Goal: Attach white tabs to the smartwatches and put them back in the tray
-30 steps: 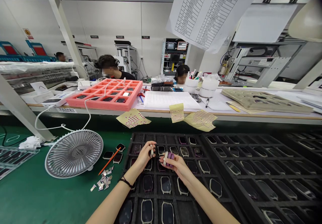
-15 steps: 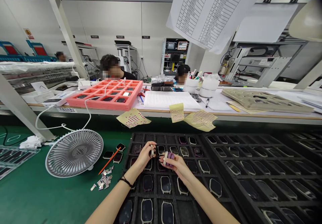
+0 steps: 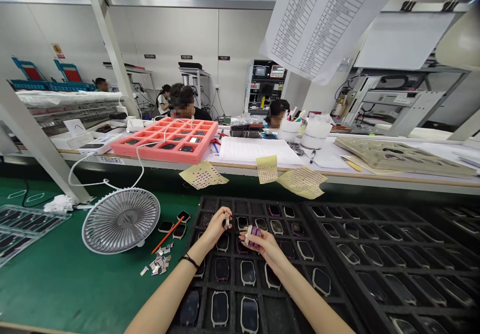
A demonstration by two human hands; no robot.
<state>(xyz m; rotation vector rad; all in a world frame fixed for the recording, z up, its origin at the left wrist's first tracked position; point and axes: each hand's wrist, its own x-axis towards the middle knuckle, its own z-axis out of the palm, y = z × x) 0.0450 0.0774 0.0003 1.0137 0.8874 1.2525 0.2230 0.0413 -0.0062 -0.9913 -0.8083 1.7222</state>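
A purple-and-white pad (image 3: pixel 253 233) is pinched closed between the right hand's (image 3: pixel 265 245) fingers, and a small white piece (image 3: pixel 226 222) between the left hand's (image 3: pixel 214 227) fingers, both just above a black tray (image 3: pixel 234 287) of watch screens (image 3: pixel 222 269) on the desk.

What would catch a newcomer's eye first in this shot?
A black divided tray of rounded dark pieces fills the lower view, with the left hand holding a small white piece and the right hand a white-and-purple item above it. Beyond, a salmon-pink foam tray sits on the bench, and a grey desk fan rests on the green mat at left.
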